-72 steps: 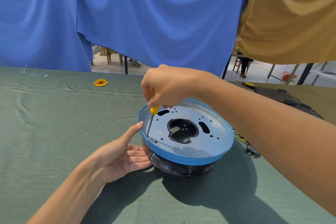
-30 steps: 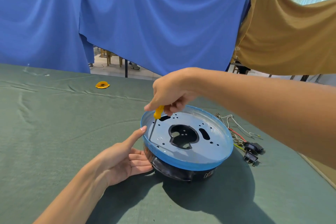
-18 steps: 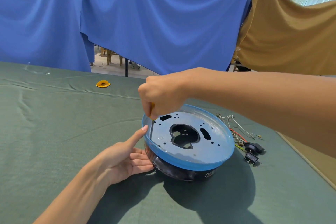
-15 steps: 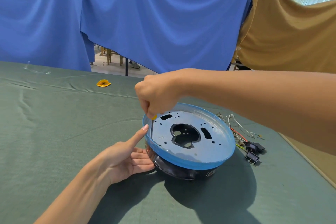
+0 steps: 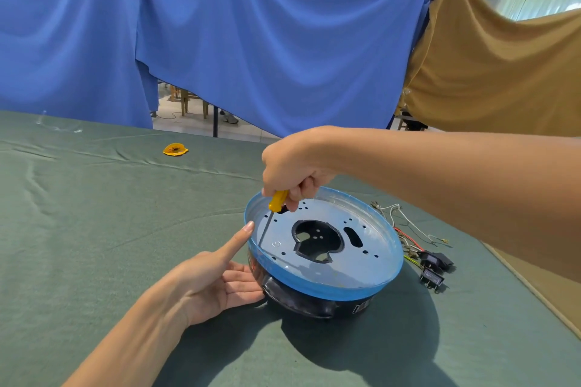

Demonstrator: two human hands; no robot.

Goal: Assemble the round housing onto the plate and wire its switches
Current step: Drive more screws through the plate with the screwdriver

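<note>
Yellow screwdriver (image 5: pixel 278 200) handle now exposed, right hand (image 5: pixel 295 163) grip clamped round it (left hand (image 5: pixel 213 283) flat, unchanged).

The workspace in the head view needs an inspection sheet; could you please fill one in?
Surface: green cloth, lightly creased.
Job's things: blue-rimmed plate lies on the black round housing; two black switches lie to its right.
Clutter: small yellow piece far off on the cloth.
Hands: right hand grips a yellow-handled screwdriver, tip on the plate near its left rim; left hand rests beside the housing, forefinger touching the rim.
Cables: loose wires by the switches.
Surroundings: blue drapes and a tan drape hang behind.
</note>
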